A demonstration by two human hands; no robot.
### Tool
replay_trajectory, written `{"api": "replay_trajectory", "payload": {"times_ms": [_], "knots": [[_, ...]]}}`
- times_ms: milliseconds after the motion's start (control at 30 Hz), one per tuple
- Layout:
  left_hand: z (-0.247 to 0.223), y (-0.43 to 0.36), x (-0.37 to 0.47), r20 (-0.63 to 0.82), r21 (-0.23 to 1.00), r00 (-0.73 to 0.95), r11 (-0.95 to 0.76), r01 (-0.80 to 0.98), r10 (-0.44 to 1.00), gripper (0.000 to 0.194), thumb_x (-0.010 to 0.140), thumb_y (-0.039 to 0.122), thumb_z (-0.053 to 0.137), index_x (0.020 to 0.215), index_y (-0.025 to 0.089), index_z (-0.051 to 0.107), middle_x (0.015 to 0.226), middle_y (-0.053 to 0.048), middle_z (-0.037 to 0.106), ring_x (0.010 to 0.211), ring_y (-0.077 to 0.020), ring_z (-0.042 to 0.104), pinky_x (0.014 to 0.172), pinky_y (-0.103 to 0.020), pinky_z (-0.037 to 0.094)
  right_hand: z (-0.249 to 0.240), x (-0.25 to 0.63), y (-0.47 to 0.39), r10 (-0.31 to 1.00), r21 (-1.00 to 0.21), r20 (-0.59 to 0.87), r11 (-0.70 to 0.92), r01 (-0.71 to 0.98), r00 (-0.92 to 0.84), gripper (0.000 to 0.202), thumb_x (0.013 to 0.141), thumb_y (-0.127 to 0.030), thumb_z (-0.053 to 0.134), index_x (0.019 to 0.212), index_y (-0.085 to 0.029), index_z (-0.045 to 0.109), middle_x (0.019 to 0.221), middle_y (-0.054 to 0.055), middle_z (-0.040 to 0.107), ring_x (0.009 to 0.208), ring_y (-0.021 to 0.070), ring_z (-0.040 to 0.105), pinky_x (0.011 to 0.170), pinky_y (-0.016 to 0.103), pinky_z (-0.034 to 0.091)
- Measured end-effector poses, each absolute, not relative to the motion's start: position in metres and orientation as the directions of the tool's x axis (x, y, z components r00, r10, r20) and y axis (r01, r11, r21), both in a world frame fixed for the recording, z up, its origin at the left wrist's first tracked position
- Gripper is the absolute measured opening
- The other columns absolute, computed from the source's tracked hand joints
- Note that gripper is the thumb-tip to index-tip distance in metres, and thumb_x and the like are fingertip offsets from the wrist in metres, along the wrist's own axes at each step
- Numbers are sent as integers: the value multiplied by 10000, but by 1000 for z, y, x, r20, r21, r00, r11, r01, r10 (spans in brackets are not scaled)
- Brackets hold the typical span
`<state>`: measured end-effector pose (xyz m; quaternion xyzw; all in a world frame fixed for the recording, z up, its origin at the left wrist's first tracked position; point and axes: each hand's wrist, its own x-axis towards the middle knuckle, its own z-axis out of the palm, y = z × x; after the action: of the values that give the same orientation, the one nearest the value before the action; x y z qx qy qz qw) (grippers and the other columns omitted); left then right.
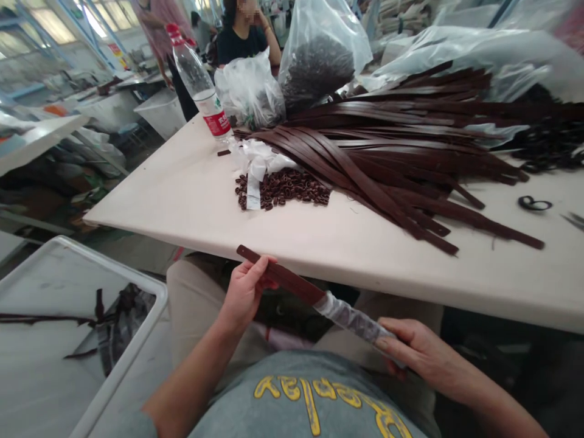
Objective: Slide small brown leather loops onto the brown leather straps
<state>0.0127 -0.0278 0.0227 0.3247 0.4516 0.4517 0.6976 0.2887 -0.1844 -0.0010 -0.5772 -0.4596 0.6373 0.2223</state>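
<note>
A dark brown leather strap point(294, 283) slants across my lap, just off the table's front edge. Near its upper, rounded end, which shows a small hole, my left hand point(249, 289) pinches it between thumb and fingers. Clear plastic wrapping point(351, 316) covers the lower part of the strap. My right hand point(413, 347) is closed round that wrapped end, hiding its tip. On the table beyond lies a heap of similar brown straps point(374, 152). Beside them is a pile of small brown loops point(292, 188), partly under a crumpled white wrapper point(260, 159).
A plastic bottle point(201, 91) with a red cap stands on the pale table point(182, 188), near clear bags point(319, 61). A black loop point(533, 204) and scissors point(573, 220) lie at right. A white bin point(157, 292) holding dark strips stands at left. Other people are behind.
</note>
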Motion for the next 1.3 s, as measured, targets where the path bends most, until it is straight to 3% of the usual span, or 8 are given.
{"api": "replay_trajectory", "payload": {"times_ms": [333,533,667,767,1000,1067,1200,1300], "knots": [[14,-38,3,-442,829,291,510,-228,849,369,654,411,853,854,118,751,612,-23,705,515,-92,639,504,-152,511,12,367,-224,853,-743,-522,-449,496,-11,487,952,-639,468,745,-237,649,640,27,626,580,146,598,531,239,471],[4,-57,17,-524,780,364,606,-157,770,532,693,346,832,1156,150,655,711,-38,731,582,-129,690,524,-166,523,11,343,-208,941,-715,66,-187,674,331,319,910,-568,580,941,-286,724,904,24,757,772,188,708,700,265,577],[2,-67,28,-507,795,408,595,-118,759,555,734,350,811,1215,160,612,693,9,679,592,-123,686,535,-166,512,9,280,-183,951,-805,216,45,592,221,172,961,-354,579,1072,-261,674,1029,22,731,916,175,695,821,278,576],[4,-74,36,-467,827,464,558,-72,753,529,771,352,786,1236,178,604,732,19,667,627,-117,685,597,-189,528,5,238,-163,947,-793,307,197,577,99,245,951,-341,628,1159,-212,632,1126,70,696,1031,206,657,907,339,548],[10,-78,42,-380,884,534,467,-32,755,489,826,428,732,1235,190,609,797,6,687,732,-100,640,751,-218,515,-5,211,-142,938,-765,346,280,581,4,120,957,-284,637,1044,-207,668,897,24,685,790,173,636,717,306,512],[10,-75,40,-396,884,543,467,8,740,480,815,471,728,1172,167,630,776,-4,689,712,-110,635,734,-234,514,-9,215,-144,940,-770,340,274,576,7,121,961,-289,630,1050,-217,670,865,15,670,760,162,633,683,287,511],[7,-68,39,-469,870,523,473,137,712,412,743,512,755,769,118,638,653,-30,664,600,-107,598,619,-221,469,-21,222,-146,924,-754,380,290,590,31,138,963,-317,621,1080,-249,650,864,-2,667,749,143,656,654,239,539],[3,-65,43,-536,832,488,530,165,689,458,668,550,773,701,124,610,588,-19,629,498,-94,541,536,-223,436,-28,222,-144,910,-747,414,319,584,32,153,948,-336,639,1087,-272,646,867,-14,672,739,129,671,648,197,560]]}}
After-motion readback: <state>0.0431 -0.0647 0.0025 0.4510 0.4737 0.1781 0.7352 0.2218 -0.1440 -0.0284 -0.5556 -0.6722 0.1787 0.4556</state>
